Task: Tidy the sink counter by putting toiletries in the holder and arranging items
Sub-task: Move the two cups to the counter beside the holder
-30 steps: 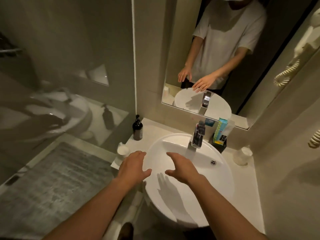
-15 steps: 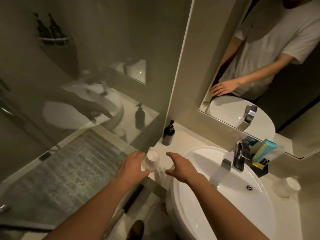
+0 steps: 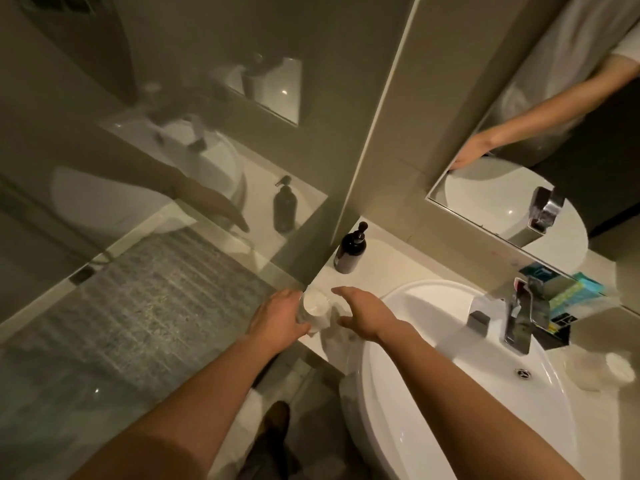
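Observation:
A small white cup (image 3: pixel 316 304) stands at the left front corner of the white counter (image 3: pixel 384 261). My left hand (image 3: pixel 277 320) wraps around its left side, thumb under its front. My right hand (image 3: pixel 363 315) hovers just right of the cup, fingers spread, holding nothing. A dark pump bottle (image 3: pixel 349 251) stands upright at the back left corner. Right of the faucet (image 3: pixel 519 317), a black holder (image 3: pixel 557 336) contains teal and white toiletry packets (image 3: pixel 571 294). A second white cup (image 3: pixel 587 372) sits on the counter at the far right.
The white basin (image 3: pixel 433 344) fills the middle of the counter. A glass shower partition (image 3: pixel 173 209) closes off the left, right at the counter's edge. A mirror (image 3: pixel 519 188) hangs on the back wall. A grey mat (image 3: pixel 138 299) lies behind the glass.
The view has swung left. Both hands moved from over the basin to the counter's left corner, and my left hand closed around the white cup.

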